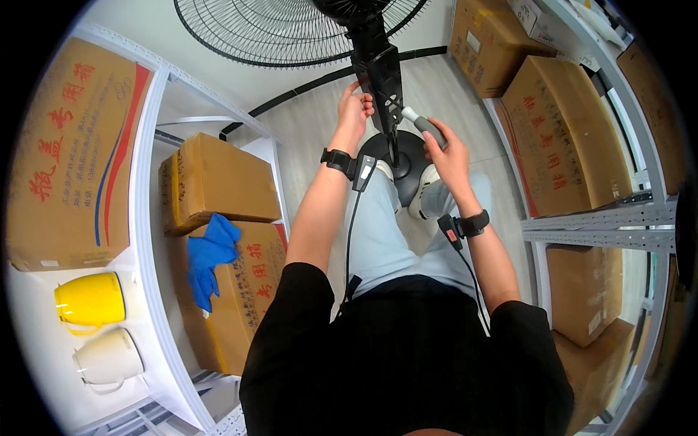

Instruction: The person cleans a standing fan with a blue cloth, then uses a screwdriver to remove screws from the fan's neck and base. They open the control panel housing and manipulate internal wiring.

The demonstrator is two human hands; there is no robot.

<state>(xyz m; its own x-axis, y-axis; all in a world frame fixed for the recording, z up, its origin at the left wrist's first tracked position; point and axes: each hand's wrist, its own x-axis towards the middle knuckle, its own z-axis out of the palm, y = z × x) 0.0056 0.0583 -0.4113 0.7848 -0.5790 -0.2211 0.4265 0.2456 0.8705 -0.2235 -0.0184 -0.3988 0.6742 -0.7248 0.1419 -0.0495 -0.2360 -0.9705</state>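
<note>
A black floor fan (pixel 379 76) stands in front of me, its round wire cage at the top of the view. My left hand (pixel 352 115) is at the left edge of the fan's neck, its fingers curled against the black housing and its fingertips partly hidden. In my right hand (pixel 449 151) is a screwdriver (pixel 424 126) with a grey and white handle. Its thin shaft points left toward the fan's neck; whether the tip touches a screw is too small to tell. Below, the fan's round black base (pixel 411 174) lies between my shoes.
Metal shelves flank me, holding cardboard boxes (pixel 225 182) on the left and more boxes (pixel 563 138) on the right. A blue cloth (pixel 212 254) hangs over a left box. A yellow jug (pixel 91 299) and a cream jug (pixel 110 357) sit on the left shelf.
</note>
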